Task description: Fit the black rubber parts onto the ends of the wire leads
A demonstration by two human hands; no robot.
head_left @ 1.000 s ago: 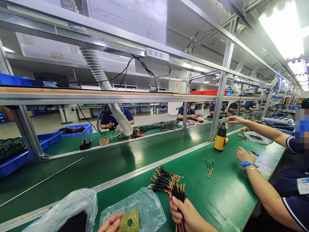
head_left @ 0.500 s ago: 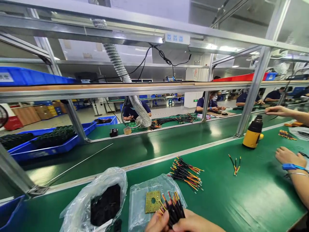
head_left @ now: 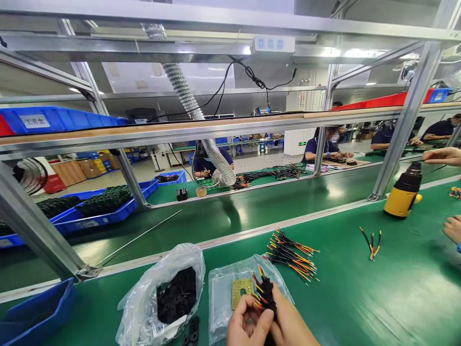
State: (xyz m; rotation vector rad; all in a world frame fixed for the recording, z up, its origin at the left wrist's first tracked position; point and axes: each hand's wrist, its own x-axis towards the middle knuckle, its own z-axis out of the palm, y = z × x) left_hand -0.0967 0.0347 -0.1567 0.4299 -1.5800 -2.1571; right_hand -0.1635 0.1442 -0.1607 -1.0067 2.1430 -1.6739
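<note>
A bundle of short black wires (head_left: 266, 292) with red and yellow ends is held upright between my hands at the bottom middle. My left hand (head_left: 247, 323) is closed, thumb and fingers pressed on its left side. Wrapped around the bundle from the right is my right hand (head_left: 290, 317), its fingers partly hidden behind the wires. Just behind them, a yellowish square board with a hole (head_left: 237, 290) lies on a clear plastic bag (head_left: 219, 307). Beyond, to the right, a pile of similar wires (head_left: 293, 254) rests on the green bench.
An open plastic bag (head_left: 140, 298) of black parts (head_left: 176, 295) stands left, loose black pieces (head_left: 192, 331) beside it. A few wires (head_left: 371, 244) and a yellow heat gun (head_left: 403, 192) are at right, near a co-worker's hands (head_left: 453, 229). A metal post (head_left: 408, 110) rises behind.
The view has swung a little left. My right hand has turned more upright, and the fanned wires are gathered closer together in my hands.
</note>
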